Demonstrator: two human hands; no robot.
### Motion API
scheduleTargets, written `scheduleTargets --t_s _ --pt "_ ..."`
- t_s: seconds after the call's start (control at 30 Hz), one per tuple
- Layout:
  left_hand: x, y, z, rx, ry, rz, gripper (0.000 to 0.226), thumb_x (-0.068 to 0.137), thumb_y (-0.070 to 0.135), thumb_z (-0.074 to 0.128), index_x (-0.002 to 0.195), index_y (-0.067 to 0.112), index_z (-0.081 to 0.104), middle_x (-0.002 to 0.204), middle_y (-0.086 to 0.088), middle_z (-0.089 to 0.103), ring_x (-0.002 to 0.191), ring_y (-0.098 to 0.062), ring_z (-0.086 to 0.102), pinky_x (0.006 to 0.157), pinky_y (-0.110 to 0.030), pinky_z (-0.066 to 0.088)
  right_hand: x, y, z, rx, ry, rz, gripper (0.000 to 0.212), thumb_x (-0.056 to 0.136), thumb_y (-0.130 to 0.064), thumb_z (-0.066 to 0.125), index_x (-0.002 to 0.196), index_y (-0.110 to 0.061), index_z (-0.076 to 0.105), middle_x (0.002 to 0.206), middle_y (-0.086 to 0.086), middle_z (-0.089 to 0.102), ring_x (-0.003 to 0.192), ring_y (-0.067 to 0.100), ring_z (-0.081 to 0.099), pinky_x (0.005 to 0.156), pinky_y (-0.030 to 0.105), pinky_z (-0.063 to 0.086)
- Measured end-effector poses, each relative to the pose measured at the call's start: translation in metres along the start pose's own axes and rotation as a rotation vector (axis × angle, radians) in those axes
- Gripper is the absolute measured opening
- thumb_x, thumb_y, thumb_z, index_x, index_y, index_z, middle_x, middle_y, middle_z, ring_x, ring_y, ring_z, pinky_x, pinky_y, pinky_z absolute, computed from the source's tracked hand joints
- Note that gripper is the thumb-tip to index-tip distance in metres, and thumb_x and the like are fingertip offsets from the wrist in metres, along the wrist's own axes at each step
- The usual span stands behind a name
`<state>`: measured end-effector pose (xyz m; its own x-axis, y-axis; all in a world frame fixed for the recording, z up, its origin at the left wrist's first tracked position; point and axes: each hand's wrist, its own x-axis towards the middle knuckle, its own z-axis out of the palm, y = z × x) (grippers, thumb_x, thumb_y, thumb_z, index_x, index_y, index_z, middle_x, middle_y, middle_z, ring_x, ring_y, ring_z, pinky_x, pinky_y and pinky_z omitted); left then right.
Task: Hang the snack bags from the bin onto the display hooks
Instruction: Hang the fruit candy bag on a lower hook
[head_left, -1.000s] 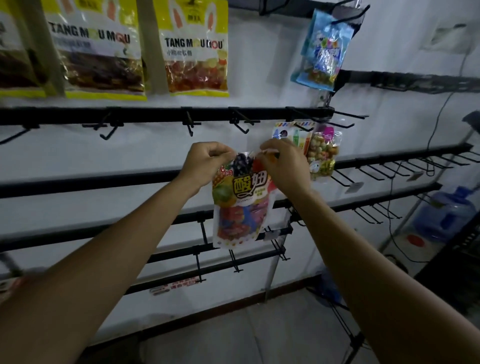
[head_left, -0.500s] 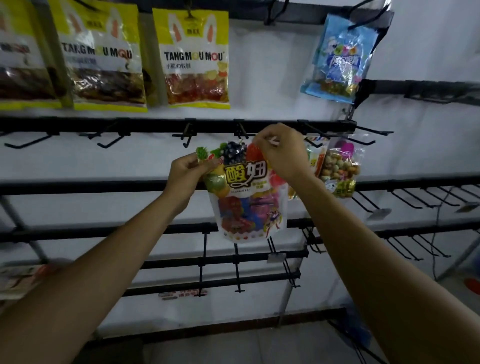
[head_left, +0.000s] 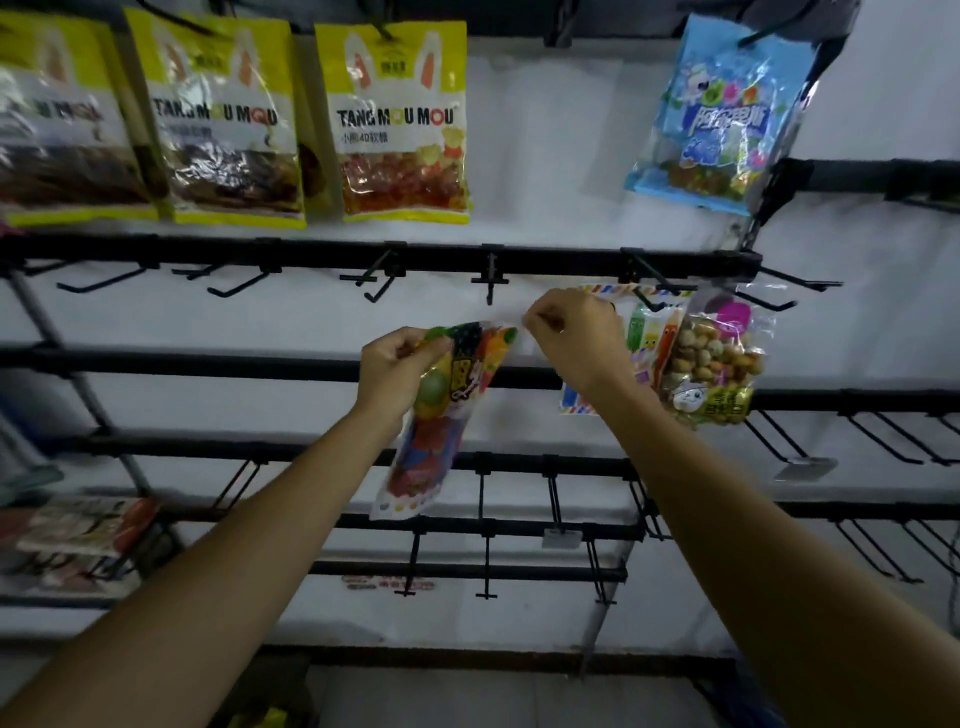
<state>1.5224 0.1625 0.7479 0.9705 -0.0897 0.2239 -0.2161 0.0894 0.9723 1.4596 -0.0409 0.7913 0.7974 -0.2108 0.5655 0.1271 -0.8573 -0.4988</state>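
Snack bag (head_left: 436, 431) unhung: left hand (head_left: 397, 366) grips top corner, right hand (head_left: 574, 338) pinches top edge. Bare hook (head_left: 489, 283) just above grip. Nut bag (head_left: 717, 358) already hangs right of it.

Dim light; the upper wall (head_left: 545, 130) is brightest. Glare streaks the yellow bags (head_left: 228, 130). Rails (head_left: 208, 252) bow at the edges, left side blurred.
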Motion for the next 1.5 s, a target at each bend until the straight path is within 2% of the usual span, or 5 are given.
scheduleTargets --t_s 0.2,0.5,0.7,0.97,1.5 --pt "0.022 0.019 -0.017 0.019 -0.157 0.015 0.015 0.082 0.016 0.075 0.092 0.005 0.071 0.090 -0.013 0.070 0.078 -0.021 0.068 0.075 -0.036 0.056 0.002 -0.006 0.021 0.084 -0.099 -0.078 0.039 0.095 -0.023 0.062 0.133 -0.016 0.059 0.129 0.006 0.061 0.118 0.025 0.056 0.095 0.037 0.049" --pt "0.023 0.018 -0.029 0.083 -0.328 -0.036 0.054 0.073 0.027 0.077 0.102 -0.013 0.056 0.092 -0.018 0.056 0.074 -0.020 0.063 0.060 -0.028 0.055 0.017 -0.008 0.021 0.029 -0.138 -0.054 0.012 0.092 -0.027 0.065 0.096 -0.019 0.073 0.098 0.001 0.073 0.091 0.019 0.066 0.084 0.042 0.056" --pt "0.024 0.025 -0.030 0.037 -0.348 -0.015 0.010 0.083 0.009 0.070 0.092 0.012 0.070 0.079 0.000 0.073 0.070 -0.011 0.070 0.057 -0.026 0.057 0.009 -0.010 0.008 0.209 -0.091 -0.081 0.015 0.093 -0.028 0.069 0.095 -0.014 0.074 0.088 -0.004 0.073 0.083 0.008 0.068 0.081 0.029 0.058" --pt "0.032 0.031 -0.033 -0.142 -0.348 0.001 0.018 0.071 0.022 0.074 0.089 0.019 0.073 0.087 -0.001 0.074 0.081 -0.017 0.070 0.076 -0.035 0.056 0.015 -0.033 -0.008 0.231 0.039 -0.228 0.015 0.094 -0.022 0.067 0.094 -0.008 0.073 0.084 -0.007 0.066 0.075 -0.006 0.058 0.070 0.003 0.043" --pt "0.028 0.010 -0.014 -0.179 -0.258 -0.031 0.006 0.087 0.019 0.069 0.091 0.015 0.070 0.084 -0.002 0.072 0.075 -0.018 0.068 0.064 -0.027 0.055 0.025 -0.033 -0.013 0.110 -0.089 -0.217 0.017 0.095 -0.022 0.064 0.098 -0.006 0.071 0.091 0.006 0.072 0.087 0.019 0.066 0.089 0.030 0.052"
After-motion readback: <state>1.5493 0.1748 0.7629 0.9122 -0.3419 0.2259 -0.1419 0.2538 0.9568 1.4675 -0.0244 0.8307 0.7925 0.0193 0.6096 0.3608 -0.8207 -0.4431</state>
